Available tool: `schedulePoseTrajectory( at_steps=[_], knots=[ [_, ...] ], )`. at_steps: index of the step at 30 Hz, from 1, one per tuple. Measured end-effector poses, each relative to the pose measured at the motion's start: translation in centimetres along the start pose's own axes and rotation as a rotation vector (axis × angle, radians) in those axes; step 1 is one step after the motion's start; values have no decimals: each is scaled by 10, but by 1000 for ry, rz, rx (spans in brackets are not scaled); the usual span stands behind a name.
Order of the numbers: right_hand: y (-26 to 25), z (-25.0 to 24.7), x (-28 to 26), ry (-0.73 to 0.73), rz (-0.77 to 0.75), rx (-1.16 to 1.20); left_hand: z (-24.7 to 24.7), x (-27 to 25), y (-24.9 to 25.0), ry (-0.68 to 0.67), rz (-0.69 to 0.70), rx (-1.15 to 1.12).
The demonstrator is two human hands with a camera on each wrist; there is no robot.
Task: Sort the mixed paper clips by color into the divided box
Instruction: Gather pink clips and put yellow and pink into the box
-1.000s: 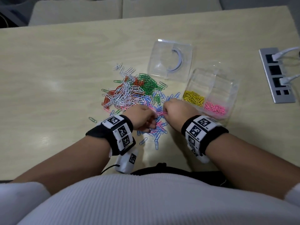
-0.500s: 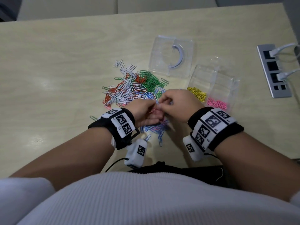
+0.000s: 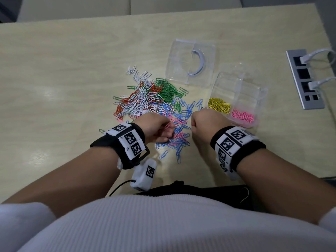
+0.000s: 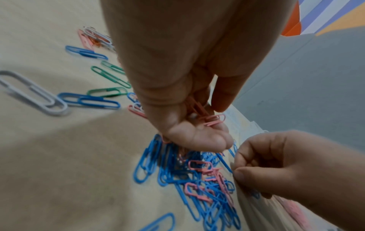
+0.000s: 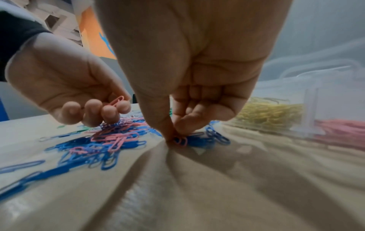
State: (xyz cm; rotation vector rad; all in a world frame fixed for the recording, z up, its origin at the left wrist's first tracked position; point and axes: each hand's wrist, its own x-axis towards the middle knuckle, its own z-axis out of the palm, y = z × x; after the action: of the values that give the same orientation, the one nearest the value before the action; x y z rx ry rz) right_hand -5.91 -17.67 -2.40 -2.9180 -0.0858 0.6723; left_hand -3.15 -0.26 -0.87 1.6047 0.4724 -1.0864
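Observation:
A mixed pile of paper clips (image 3: 156,102) lies mid-table: white, orange, green, blue and pink. To its right stands the clear divided box (image 3: 254,91), with yellow clips (image 3: 219,105) in one compartment and pink clips (image 3: 242,115) in another. My left hand (image 3: 163,130) hovers over the blue and pink clips, fingers curled round a few pink clips (image 4: 209,115). My right hand (image 5: 173,134) is down on the table beside the box. Its thumb and forefinger pinch a pink clip (image 5: 180,141) at the edge of the blue ones.
The box's clear lid (image 3: 190,64) lies behind the pile. A grey socket strip (image 3: 303,79) with white plugs is set into the table at far right. Loose blue clips (image 3: 179,157) lie near the table's front edge.
Half a second ago my hands met above the pile. They have since parted: the right has dropped to the table nearer the box, while the left still holds pink clips.

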Motion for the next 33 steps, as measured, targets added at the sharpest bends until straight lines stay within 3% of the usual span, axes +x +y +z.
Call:
schedulePoseTrajectory(
  at_steps=[2,5,8,11,15,24,29,33],
  knots=[
    [-1,-5,-2,23,4,55,1,0,0,-5,-4,-14],
    [-11,-15,-5,117,-11,347,5,0,1,-24,7,-60],
    [-22,-23,0,117,-65,559,11,-1,4,-52,13,-133],
    [-19,-20,8,142,-26,416,9,-1,6,-48,11,-137],
    [-16,-6,11,47,11,138,1,-1,4,5,-2,-104],
    [-11,-15,13,93,125,178,-5,-1,2,29,-5,-71],
    [-23,-3,16,111,-81,123,-5,-1,4,42,-4,-76],
    [-27,3,18,100,-112,21,-5,-2,3,43,0,-82]
  ],
)
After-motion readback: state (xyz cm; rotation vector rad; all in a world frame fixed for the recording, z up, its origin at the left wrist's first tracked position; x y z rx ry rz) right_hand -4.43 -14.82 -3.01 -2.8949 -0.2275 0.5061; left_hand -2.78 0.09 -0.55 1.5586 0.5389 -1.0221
